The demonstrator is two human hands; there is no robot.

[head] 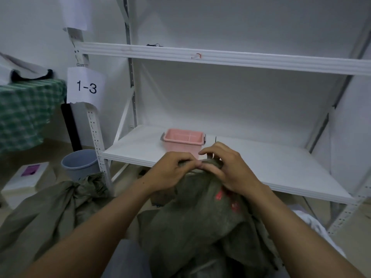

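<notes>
The left hand [170, 171] and right hand [228, 171] both pinch the top of a green cloth [200, 227]. At 12 o'clock from them, a pink box [183, 138] sits on the shelf [261, 163].

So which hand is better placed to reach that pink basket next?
Probably the left hand: it sits directly in front of the pink basket, while the right hand is off to its side. Both pinch the olive garment.
</notes>
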